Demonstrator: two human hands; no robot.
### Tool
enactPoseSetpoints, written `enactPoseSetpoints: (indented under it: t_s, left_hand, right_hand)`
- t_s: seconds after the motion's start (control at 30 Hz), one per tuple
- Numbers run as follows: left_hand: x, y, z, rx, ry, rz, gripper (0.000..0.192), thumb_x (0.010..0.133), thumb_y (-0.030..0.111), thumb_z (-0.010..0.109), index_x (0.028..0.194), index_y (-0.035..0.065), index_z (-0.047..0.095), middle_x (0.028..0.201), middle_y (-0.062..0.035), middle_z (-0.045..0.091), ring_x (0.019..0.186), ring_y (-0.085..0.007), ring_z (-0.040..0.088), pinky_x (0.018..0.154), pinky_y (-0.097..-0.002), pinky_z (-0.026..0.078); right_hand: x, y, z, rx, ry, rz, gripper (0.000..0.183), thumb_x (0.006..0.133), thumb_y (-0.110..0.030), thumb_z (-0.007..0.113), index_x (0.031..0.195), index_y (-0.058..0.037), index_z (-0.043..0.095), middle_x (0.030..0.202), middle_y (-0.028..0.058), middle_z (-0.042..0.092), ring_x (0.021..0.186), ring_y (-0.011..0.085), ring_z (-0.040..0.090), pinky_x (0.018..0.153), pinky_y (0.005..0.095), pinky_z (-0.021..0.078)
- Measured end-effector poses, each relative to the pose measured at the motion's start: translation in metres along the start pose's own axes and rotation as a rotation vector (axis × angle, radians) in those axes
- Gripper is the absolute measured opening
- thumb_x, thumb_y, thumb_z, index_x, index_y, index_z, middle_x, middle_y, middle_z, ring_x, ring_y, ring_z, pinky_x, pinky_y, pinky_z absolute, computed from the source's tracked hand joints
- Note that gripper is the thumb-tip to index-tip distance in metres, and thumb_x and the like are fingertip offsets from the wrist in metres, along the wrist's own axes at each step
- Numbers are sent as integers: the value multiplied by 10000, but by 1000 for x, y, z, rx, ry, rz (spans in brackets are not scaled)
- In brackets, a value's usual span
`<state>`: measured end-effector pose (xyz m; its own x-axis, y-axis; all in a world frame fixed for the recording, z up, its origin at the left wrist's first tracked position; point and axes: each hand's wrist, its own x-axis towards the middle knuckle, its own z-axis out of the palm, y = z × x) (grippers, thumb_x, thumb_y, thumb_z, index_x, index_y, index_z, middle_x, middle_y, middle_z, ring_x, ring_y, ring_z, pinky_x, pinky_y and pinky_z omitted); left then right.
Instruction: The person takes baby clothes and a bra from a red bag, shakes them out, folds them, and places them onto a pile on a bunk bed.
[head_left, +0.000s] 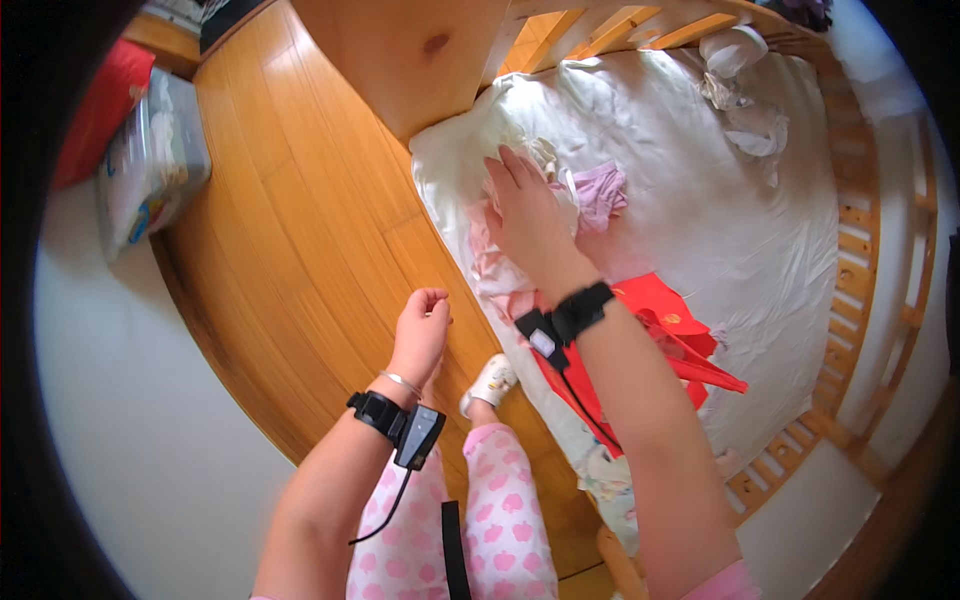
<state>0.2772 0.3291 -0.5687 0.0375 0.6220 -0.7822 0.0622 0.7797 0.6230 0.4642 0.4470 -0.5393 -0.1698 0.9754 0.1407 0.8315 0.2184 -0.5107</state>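
Observation:
My right hand (531, 214) reaches over a pile of small clothes on the near side of a white-sheeted mattress (757, 225). Its fingers are a little apart, and I cannot tell whether they touch the cloth. Under and beside it lie pale pink garments (499, 270), with a cream cloth (541, 154) just past the fingertips. A crumpled lilac garment (600, 195) is to the right of the hand. Over the wooden floor, my left hand (422, 334) hangs with curled fingers and nothing visible in it. Beneath my right forearm spreads a red bag (664, 307), partly hidden.
Wooden slatted rails (853, 277) and a wooden end panel (405, 52) bound the mattress. White cloth items (754, 127) lie in its far right corner. A clear plastic bin (161, 150) and a red bag stand at the left. Wooden floorboards (300, 195) run alongside.

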Motion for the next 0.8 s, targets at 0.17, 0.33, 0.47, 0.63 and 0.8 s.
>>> enactPoseSetpoints:
  t_s: [0.17, 0.33, 0.47, 0.63, 0.8]
  left_hand:
    - [12, 20, -18, -4, -15, -52, 197, 935, 134, 518, 1103, 35, 547, 963, -38, 604, 788, -116, 583, 697, -241, 467]
    - [16, 36, 4, -75, -155, -69, 212, 942, 152, 520, 1122, 41, 537, 990, -50, 601, 817, -132, 586, 719, -253, 473]
    - [11, 56, 12, 36, -251, -93, 257, 951, 181, 520, 1171, 46, 516, 1032, -53, 600, 891, -150, 593, 778, -281, 473]
    - [-7, 72, 23, 152, -325, -9, 397, 968, 230, 512, 1319, 63, 430, 1174, -79, 578, 1069, -179, 564, 885, -313, 439]
    - [-62, 119, 37, -123, -421, 225, 561, 952, 187, 563, 1435, 86, 296, 1345, -111, 480, 1188, -183, 503, 976, -316, 413]
  right_hand:
    - [37, 20, 11, -54, -466, 766, 676, 824, -250, 604, 1396, -8, 339, 1167, 242, 603, 1039, 386, 596, 862, 448, 478]
    - [-21, 81, 14, -109, -424, 754, 376, 827, -281, 589, 1136, -66, 571, 1002, 220, 657, 983, 377, 618, 831, 458, 482]
    - [-35, 61, -6, -83, -186, 895, 291, 840, -244, 591, 991, 3, 615, 952, 208, 669, 916, 382, 643, 774, 476, 502]
    - [-54, 16, -56, 500, 220, 810, 253, 872, -182, 602, 907, 67, 626, 791, 220, 641, 740, 352, 635, 655, 408, 474]
    - [-108, -43, -120, 632, 25, 639, 282, 923, -161, 546, 1116, 44, 558, 1050, 198, 612, 948, 267, 605, 806, 356, 474]
